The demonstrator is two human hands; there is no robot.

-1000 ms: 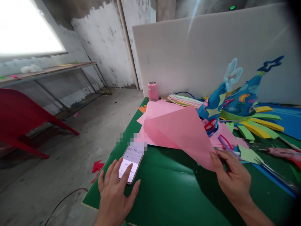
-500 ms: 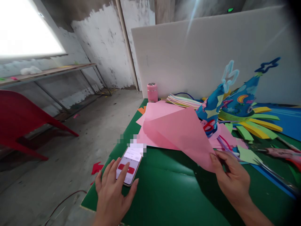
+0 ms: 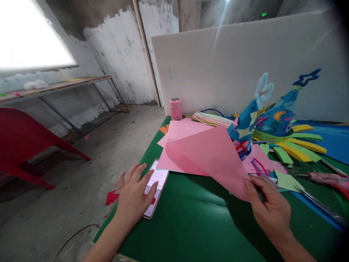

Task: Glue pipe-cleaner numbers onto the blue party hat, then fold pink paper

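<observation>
My left hand [image 3: 133,194], fingers apart and holding nothing, is over a phone [image 3: 159,182] that lies with its screen lit on the green table. Whether a fingertip touches the screen I cannot tell. A sheet of pink paper [image 3: 209,149] is pinched at its near right corner by my right hand [image 3: 268,202], thumb on top. That corner is lifted and throws a shadow on the table. Under it lies more pink paper [image 3: 185,127], whose near left edge covers the phone's top end.
Behind the paper stand two blue cone hats [image 3: 242,122] [image 3: 279,112], red-handled scissors [image 3: 242,146] and a pink bottle [image 3: 176,108]. Green and yellow strips [image 3: 296,148], tweezers [image 3: 317,202] and a pink tool [image 3: 328,177] lie right. A white board [image 3: 245,69] rises behind; a red chair [image 3: 29,142] stands left.
My left hand has moved up and slightly left across the phone, uncovering its lower part. My right hand keeps its pinch on the pink paper, nearly still.
</observation>
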